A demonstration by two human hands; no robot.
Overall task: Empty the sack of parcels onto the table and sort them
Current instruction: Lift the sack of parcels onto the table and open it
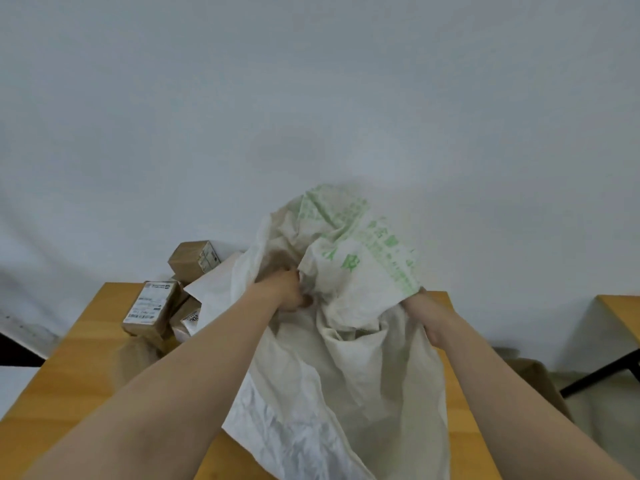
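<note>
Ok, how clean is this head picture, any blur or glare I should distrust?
Head view: soft, even light, no glare, only a faint shadow on the wall above the sack. Head view: the sack's green print and the left hand gripping it are motion-blurred, and the parcel labels are too soft to read. Head view: wide-angle bowing curves the table edges.

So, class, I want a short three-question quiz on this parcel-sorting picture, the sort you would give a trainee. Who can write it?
1. True or false: the sack lies folded flat on the table.
2. The brown parcels lie: A) left of the sack, B) right of it, C) on the floor.
3. Fill in: the print on the sack is ___ in colour.

Key: 1 false, it is bunched up and lifted; 2 A; 3 green.
</note>
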